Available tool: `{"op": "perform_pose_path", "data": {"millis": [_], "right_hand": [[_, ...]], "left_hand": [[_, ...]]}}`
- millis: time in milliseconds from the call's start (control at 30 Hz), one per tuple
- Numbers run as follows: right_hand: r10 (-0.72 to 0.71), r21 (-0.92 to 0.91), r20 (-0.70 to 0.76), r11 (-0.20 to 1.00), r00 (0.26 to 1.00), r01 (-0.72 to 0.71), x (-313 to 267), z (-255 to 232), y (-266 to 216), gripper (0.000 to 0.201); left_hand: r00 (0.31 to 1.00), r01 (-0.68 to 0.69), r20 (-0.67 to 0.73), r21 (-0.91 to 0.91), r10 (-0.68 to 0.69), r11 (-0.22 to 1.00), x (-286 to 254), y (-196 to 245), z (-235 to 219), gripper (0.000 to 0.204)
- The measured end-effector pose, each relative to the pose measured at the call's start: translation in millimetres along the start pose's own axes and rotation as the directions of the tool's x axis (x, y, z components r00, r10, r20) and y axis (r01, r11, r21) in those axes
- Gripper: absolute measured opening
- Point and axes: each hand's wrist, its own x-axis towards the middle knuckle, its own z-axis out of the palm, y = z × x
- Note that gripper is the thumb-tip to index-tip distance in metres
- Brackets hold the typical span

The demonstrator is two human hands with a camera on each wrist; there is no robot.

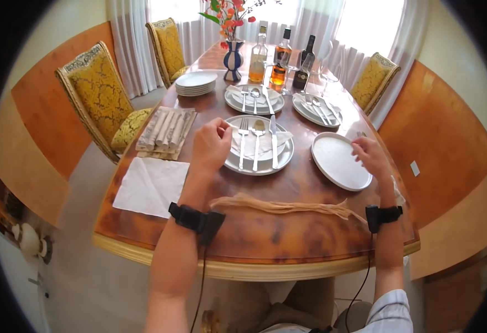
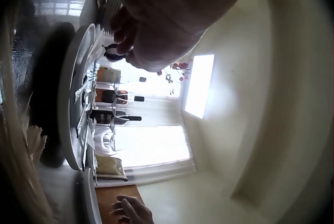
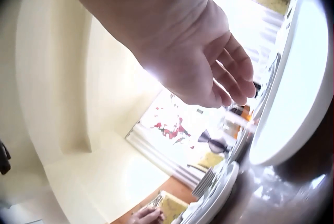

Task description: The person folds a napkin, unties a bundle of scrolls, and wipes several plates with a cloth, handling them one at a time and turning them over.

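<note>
Over the left rim of the middle plate stack, my left hand hangs with loosely curled fingers; nothing shows in it. That stack bears a white napkin, a fork, a spoon and a knife. My right hand is by the right rim of a bare white plate. Its fingers are relaxed and slightly bent in the right wrist view, holding nothing. A tan, stringy cloth strip lies across the table in front of the middle setting.
White cloth, rolled napkins and stacked plates are on the left. Two further settings, a flower vase, bottles and stemmed glasses stand farther back. Yellow chairs flank the table.
</note>
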Motion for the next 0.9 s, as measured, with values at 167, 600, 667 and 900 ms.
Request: {"op": "perform_pose_path", "data": {"millis": [167,600,667,900], "right_hand": [[0.119,0.14,-0.103,0.985,0.988,-0.104,-12,-13,42,0.022],[-0.097,-0.231,0.043,0.967,0.994,0.104,-17,7,49,0.021],[-0.01,-0.255,0.045,0.967,0.999,0.021,-20,5,42,0.023],[-0.13,-0.151,0.026,0.98,0.991,0.133,-22,6,27,0.017]], "left_hand": [[0.999,-0.032,0.023,-0.016,0.032,0.999,-1,-4,3,0.016],[0.996,0.024,0.09,0.027,-0.027,0.999,5,-25,5,0.019],[0.995,0.035,0.093,0.037,-0.038,0.999,6,-27,5,0.019],[0.992,0.048,0.116,0.057,-0.055,0.997,5,-26,2,0.019]]}}
